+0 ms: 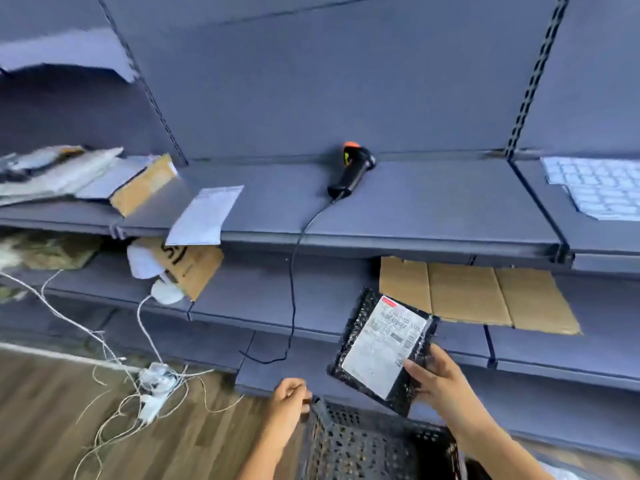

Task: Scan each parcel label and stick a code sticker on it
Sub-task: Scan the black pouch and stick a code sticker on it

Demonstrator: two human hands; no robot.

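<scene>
My right hand point(440, 382) pinches a black bubble-wrap parcel point(351, 329) by its lower corner, above a perforated black crate point(353, 441) whose rim my left hand point(291, 396) grips with curled fingers. A corded barcode scanner point(353, 171) lies on the shelf point(433, 209) above, a sticker sheet point(599, 187) far right. The parcel's white label point(381, 348) is too blurred to read.

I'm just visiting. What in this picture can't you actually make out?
In the head view:
- Label print on the parcel in the right hand: too small, blurred under glossy wrap.
- Basket contents: hidden by its perforated wall and the bottom edge.
- Sticker sheet: cut off by the right edge, codes too small.
- Pile of mail at far left: blurred.
- Left hand: whether its fingers grip the basket rim is unclear.
</scene>
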